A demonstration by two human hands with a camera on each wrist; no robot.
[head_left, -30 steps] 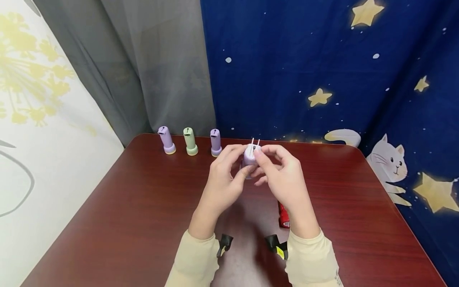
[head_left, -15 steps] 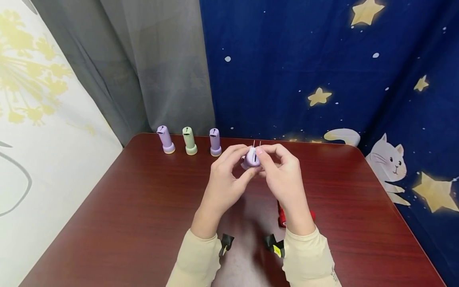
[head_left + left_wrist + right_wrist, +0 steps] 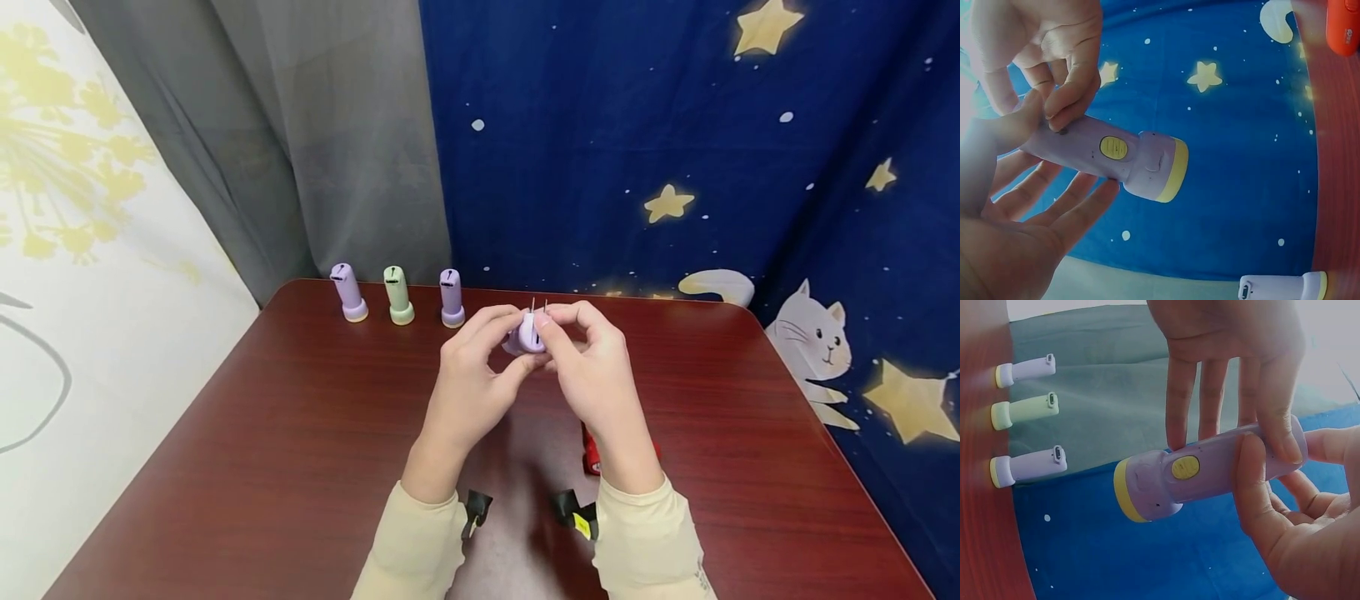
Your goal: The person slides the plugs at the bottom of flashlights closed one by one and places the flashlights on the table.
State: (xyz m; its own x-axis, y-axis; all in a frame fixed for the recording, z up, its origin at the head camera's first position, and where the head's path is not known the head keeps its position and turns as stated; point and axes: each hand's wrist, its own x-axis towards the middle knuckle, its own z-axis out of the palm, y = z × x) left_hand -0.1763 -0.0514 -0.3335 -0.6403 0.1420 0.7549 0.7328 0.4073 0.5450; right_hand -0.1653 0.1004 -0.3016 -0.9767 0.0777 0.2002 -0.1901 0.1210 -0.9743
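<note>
Both hands hold one purple flashlight (image 3: 529, 333) above the table, its prong end up in the head view. Two thin metal prongs (image 3: 539, 306) stick up from that end. My left hand (image 3: 474, 375) grips the body from the left, thumb in front. From the right, my right hand (image 3: 596, 367) pinches the prong end. In the left wrist view the flashlight (image 3: 1094, 147) shows a yellow switch (image 3: 1114, 147) and a yellow rim on its wide head. The right wrist view shows its switch (image 3: 1185, 467) too, with fingers of both hands round the tail end.
At the back left of the table (image 3: 315, 417) stand a purple flashlight (image 3: 348, 292), a green one (image 3: 398, 295) and another purple one (image 3: 452, 297). A red object (image 3: 592, 454) lies partly hidden under my right forearm. Curtains hang behind the table.
The held flashlight has tilted and shifted slightly right and down, with its prongs now lower. My left hand has moved slightly right with it. Both hands still hold it.
</note>
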